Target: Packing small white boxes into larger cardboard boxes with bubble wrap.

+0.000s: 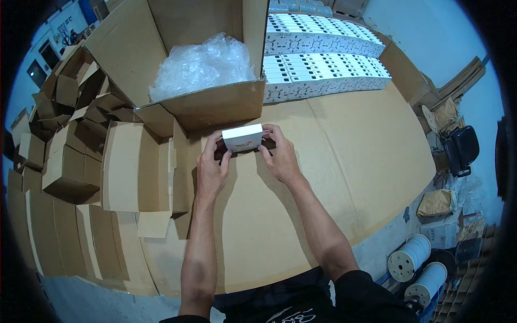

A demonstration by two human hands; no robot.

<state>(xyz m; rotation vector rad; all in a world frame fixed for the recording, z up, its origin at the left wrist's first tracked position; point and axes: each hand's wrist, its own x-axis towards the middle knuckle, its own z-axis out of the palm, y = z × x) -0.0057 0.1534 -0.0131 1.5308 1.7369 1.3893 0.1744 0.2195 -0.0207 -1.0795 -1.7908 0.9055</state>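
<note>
Left forearm: rises almost straight from the lower edge, its left hand (210, 164) turned inward at the end.
Right forearm: slants up and inward from the lower right to the right hand (281, 157), which mirrors the left.
Hands' grasp: both hands grip one small white box (243, 138) between them, one at each end, thumbs at its near lower corners and the other fingers bent around the ends and behind.
White box position: in front of the large open carton (215, 105), over the cardboard-covered table (371, 156); whether its underside touches the table cannot be told.
White box direction: long axis runs left to right, the right end slightly farther from the person; a printed face is turned toward the person and a plain, bright face upward.
Large carton: one, flaps raised, with a heap of clear bubble wrap (207, 62) inside.
White stacks: two banks of white boxes (328, 81), one behind the other, to the right of the large carton; single boxes too small to count surely.
Brown cartons: one open carton (123, 167) just left of the left hand; the cartons beyond (70, 167) overlap too much to count.
White spools: two (410, 257), beside the table at lower right.
</note>
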